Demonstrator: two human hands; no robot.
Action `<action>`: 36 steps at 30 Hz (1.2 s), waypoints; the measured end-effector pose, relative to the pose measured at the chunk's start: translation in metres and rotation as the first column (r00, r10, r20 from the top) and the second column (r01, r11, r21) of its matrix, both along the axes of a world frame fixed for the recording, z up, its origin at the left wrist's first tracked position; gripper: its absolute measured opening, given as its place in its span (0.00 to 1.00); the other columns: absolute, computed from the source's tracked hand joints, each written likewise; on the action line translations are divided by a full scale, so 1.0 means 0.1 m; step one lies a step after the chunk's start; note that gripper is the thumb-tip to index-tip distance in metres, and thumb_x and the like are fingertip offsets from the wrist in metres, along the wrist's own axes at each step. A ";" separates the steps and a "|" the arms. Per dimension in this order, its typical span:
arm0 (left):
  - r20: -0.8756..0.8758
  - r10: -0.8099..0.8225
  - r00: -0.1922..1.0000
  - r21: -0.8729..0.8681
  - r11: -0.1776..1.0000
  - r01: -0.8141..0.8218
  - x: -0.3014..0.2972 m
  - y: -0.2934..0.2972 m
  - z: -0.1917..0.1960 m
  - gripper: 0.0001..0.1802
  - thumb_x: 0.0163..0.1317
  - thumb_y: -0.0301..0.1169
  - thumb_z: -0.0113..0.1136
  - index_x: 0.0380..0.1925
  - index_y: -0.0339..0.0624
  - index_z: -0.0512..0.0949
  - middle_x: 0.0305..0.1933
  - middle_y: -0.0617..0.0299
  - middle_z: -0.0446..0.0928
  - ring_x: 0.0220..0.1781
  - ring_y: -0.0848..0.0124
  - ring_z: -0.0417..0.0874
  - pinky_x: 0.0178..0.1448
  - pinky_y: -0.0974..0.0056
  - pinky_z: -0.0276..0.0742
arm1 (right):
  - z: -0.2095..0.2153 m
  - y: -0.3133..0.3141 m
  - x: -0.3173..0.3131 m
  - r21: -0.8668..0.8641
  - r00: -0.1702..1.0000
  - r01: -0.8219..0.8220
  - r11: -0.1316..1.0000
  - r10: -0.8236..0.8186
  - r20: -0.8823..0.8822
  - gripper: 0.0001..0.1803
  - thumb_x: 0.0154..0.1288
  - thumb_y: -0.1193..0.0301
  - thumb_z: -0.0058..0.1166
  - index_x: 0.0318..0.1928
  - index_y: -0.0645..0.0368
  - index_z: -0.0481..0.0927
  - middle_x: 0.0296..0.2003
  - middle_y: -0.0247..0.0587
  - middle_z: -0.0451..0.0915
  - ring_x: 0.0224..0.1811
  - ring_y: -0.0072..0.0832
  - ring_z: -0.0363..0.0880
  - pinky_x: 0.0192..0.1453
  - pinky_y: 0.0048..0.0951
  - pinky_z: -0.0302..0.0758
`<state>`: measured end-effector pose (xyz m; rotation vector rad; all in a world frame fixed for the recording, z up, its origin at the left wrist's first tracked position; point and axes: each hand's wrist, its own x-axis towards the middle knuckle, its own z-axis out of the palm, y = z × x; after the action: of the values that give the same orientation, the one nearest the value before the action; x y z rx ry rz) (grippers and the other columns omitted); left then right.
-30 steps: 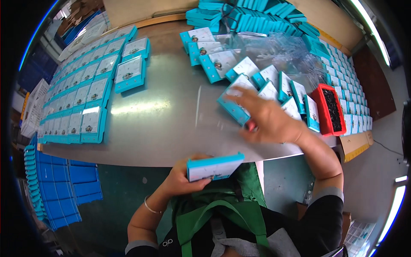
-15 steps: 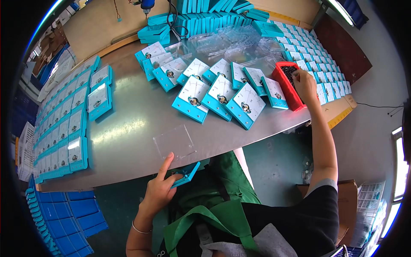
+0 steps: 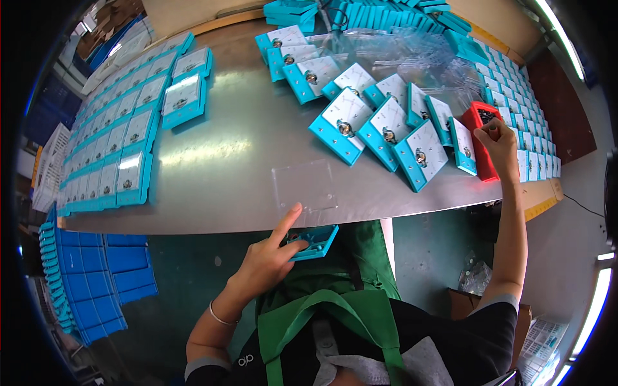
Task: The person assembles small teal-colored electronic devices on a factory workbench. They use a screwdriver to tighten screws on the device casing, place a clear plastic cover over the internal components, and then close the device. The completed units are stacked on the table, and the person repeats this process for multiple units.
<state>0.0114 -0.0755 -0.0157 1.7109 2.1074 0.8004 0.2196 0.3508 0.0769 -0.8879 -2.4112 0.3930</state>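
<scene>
My left hand [image 3: 265,262] grips a teal plastic meter housing [image 3: 320,246] at the table's front edge, its hollow side facing up. The index finger stretches out to the near edge of a clear plastic cover [image 3: 308,183], which lies flat on the metal table. At the right, my right hand [image 3: 501,147] is over the near part of a red bin [image 3: 475,119] that holds small black parts [image 3: 487,116]. Its thumb and fingers are pinched together; a small dark spot shows at the tips, too small to name.
Several teal panel meters [image 3: 421,154] with white dials lean on one another mid-table. More meters stand in rows at the left [image 3: 132,138] and far right [image 3: 528,138]. Clear covers [image 3: 412,55] and teal housings [image 3: 386,16] are piled behind. Blue crates [image 3: 84,276] stand below left.
The view has shifted, so the table sits higher and further right. My right hand has drawn back slightly from the black parts, fingers pinched. My left hand still holds the housing.
</scene>
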 end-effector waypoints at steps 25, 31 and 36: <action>0.034 0.045 0.998 0.070 0.996 -0.047 0.06 0.00 -0.18 0.19 0.40 0.18 0.63 0.36 0.43 0.78 0.72 0.51 0.55 0.39 0.58 0.84 0.37 0.59 0.81 | -0.44 -2.09 -1.37 -0.305 0.617 -0.745 0.593 0.787 0.024 0.10 0.49 0.83 0.59 0.34 0.61 0.80 0.29 0.45 0.80 0.30 0.41 0.79 0.34 0.34 0.76; 0.023 0.045 0.999 0.127 0.991 -0.047 0.04 0.01 -0.21 0.15 0.43 0.19 0.61 0.35 0.42 0.78 0.72 0.52 0.55 0.34 0.59 0.84 0.35 0.59 0.81 | -0.47 -2.14 -1.37 -0.237 0.619 -0.759 0.606 0.785 0.026 0.06 0.50 0.79 0.61 0.31 0.59 0.79 0.28 0.44 0.77 0.30 0.44 0.78 0.32 0.38 0.75; 0.033 0.054 0.998 0.156 0.986 -0.058 0.05 0.01 -0.22 0.09 0.46 0.21 0.58 0.31 0.40 0.77 0.72 0.53 0.56 0.27 0.61 0.82 0.30 0.60 0.80 | -0.54 -2.14 -1.39 -0.259 0.626 -0.748 0.610 0.779 0.026 0.07 0.48 0.81 0.62 0.29 0.60 0.79 0.30 0.41 0.75 0.29 0.41 0.78 0.30 0.36 0.74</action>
<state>0.0169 -0.0749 -0.0372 1.7119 2.1319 1.0257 0.0810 0.1369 0.0229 0.1404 -2.8184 0.9651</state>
